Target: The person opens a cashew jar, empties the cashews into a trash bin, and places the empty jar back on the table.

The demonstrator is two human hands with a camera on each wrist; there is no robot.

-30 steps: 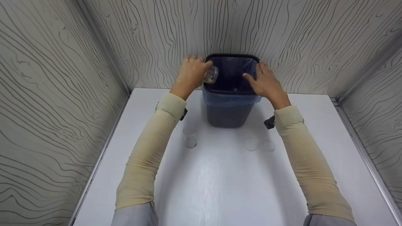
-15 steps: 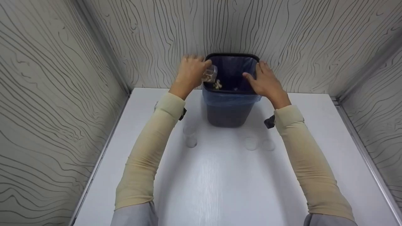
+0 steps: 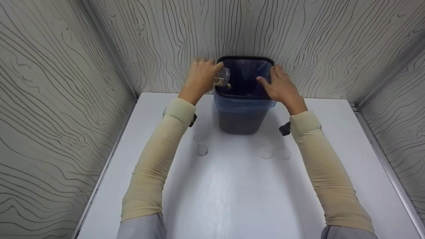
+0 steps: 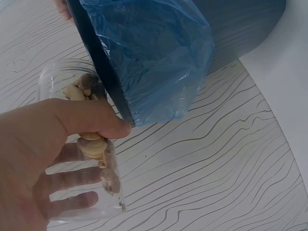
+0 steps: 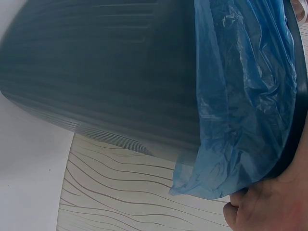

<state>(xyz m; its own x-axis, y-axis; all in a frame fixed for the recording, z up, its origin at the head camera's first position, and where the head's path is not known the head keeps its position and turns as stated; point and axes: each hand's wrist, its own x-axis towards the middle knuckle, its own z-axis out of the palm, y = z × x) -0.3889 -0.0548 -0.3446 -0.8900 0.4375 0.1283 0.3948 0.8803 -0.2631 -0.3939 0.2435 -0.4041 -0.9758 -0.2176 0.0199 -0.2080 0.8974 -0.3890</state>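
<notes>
My left hand [image 3: 201,76] grips a clear plastic jar [image 3: 223,76] tipped sideways, its mouth over the left rim of a dark trash can [image 3: 240,122]. Tan, nut-like pieces [image 4: 94,144] lie along the jar's lower side in the left wrist view. One piece [image 3: 228,86] shows at the jar's mouth. A blue bag [image 4: 154,62] lines the can and folds over its rim. My right hand [image 3: 282,86] holds the can's right rim, thumb on the inner side and fingers outside. The bottom of the can is too dark to make out.
A second clear jar [image 3: 201,146] stands on the white table [image 3: 212,199], left of the can's base. Two clear round lids [image 3: 265,151] lie to the right. Patterned wall panels [image 3: 159,43] rise behind and at both sides.
The jar has tipped slightly further. Several pieces fell from its mouth into the can half a second ago; now one shows there. My right hand has stayed on the rim.
</notes>
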